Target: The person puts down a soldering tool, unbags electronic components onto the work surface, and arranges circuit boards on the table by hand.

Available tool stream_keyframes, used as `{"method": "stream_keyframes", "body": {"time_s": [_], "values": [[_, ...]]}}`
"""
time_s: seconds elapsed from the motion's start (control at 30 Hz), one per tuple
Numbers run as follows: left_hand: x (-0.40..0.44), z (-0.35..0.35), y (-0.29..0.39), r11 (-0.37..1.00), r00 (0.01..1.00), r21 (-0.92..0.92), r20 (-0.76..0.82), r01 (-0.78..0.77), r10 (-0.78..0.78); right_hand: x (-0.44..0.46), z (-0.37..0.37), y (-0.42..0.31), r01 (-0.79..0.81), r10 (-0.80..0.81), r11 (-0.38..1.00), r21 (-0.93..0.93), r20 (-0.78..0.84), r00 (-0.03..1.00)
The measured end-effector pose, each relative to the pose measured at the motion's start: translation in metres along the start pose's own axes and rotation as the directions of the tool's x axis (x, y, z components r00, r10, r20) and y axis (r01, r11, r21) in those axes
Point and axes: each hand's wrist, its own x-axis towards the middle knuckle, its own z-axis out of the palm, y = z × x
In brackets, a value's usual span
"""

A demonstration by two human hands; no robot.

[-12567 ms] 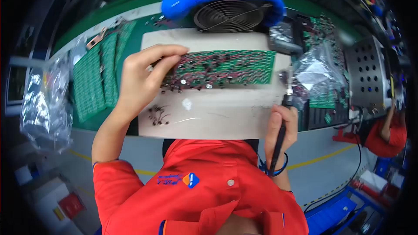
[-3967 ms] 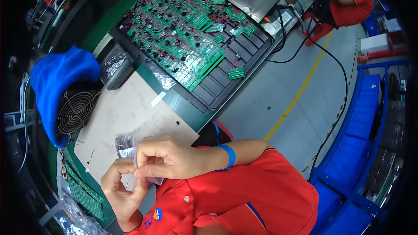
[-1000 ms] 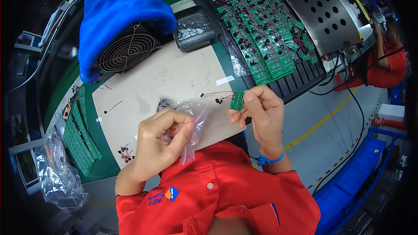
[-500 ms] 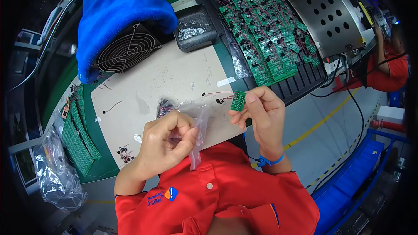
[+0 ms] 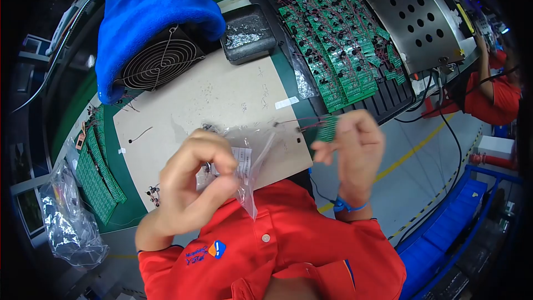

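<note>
My right hand (image 5: 358,147) pinches a small green circuit board (image 5: 328,128) between thumb and fingers, slightly blurred. Thin dark wires trail left from the board, over the beige work sheet (image 5: 194,105). My left hand (image 5: 194,183) is curled in a loose C, thumb and forefinger apart, with nothing visible between them. Just beyond its fingertips is a clear plastic bag (image 5: 258,150) with a printed white label (image 5: 242,161). Part of the bag and its dark contents are hidden behind the left hand. A single wired part (image 5: 131,141) lies on the sheet's left side.
Many wired green boards (image 5: 344,50) fill a black tray (image 5: 388,100) at the back right. A blue cloth (image 5: 150,11) drapes a fan (image 5: 161,64), beside a dark metal tray (image 5: 250,53). More boards (image 5: 97,178) and a plastic bag (image 5: 69,222) are at left. Another person (image 5: 494,91) is far right.
My left hand has moved left and loosened, leaving the bag's edge. My right hand has moved right with the circuit board. The bag has spread, showing its label.
</note>
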Motion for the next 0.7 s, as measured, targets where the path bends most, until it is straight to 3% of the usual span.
{"method": "stream_keyframes", "body": {"time_s": [0.07, 0.13, 0.17, 0.2, 0.23, 0.27, 0.37, 0.57, 0.63, 0.67, 0.7], "values": [[0.000, 0.001, 0.025, 0.928, 0.997, -0.364, -0.029, -0.073, 0.068, 0.006, -0.017, -0.013, 0.156, -0.165, 0.985, -0.070, -0.153, 0.974], [0.011, 0.020, 0.054, 0.671, 0.982, -0.717, -0.128, -0.189, 0.140, 0.020, -0.036, -0.026, 0.232, -0.267, 0.962, -0.146, -0.306, 0.914], [0.017, 0.020, 0.061, 0.668, 0.980, -0.717, -0.132, -0.198, 0.148, 0.029, -0.048, -0.029, 0.240, -0.275, 0.959, -0.149, -0.302, 0.913], [0.080, -0.036, 0.012, 0.750, 0.866, -0.613, 0.205, -0.249, 0.456, 0.040, -0.062, -0.029, 0.230, -0.286, 0.956, -0.184, -0.393, 0.874], [0.174, -0.088, -0.026, 0.785, 0.577, -0.512, 0.542, -0.349, 0.610, 0.045, -0.070, -0.028, 0.216, -0.296, 0.952, -0.215, -0.480, 0.826], [0.174, -0.095, -0.031, 0.763, 0.185, -0.439, 0.798, -0.474, 0.574, 0.044, -0.074, -0.025, 0.227, -0.304, 0.950, -0.215, -0.477, 0.825], [0.133, -0.052, 0.017, 0.645, 0.192, -0.447, 0.710, -0.620, 0.677, 0.043, -0.081, -0.021, 0.046, -0.380, 0.819, -0.572, -0.481, 0.790], [0.091, 0.013, 0.088, 0.243, 0.096, -0.335, 0.400, -0.910, 0.912, -0.011, -0.029, -0.016, 0.112, -0.249, 0.891, -0.440, -0.265, 0.932], [0.076, 0.010, 0.104, 0.113, 0.028, -0.260, 0.309, -0.959, 0.951, -0.021, -0.010, -0.011, 0.035, -0.051, 0.889, -0.456, -0.023, 0.998], [0.066, 0.012, 0.114, 0.050, -0.009, -0.209, 0.269, -0.977, 0.963, -0.021, -0.003, -0.007, 0.045, -0.055, 0.896, -0.443, -0.010, 0.998], [0.131, 0.006, 0.160, -0.013, -0.047, -0.150, 0.224, -0.989, 0.973, -0.019, 0.002, -0.001, 0.102, -0.070, 0.842, -0.529, 0.081, 0.994]]}}
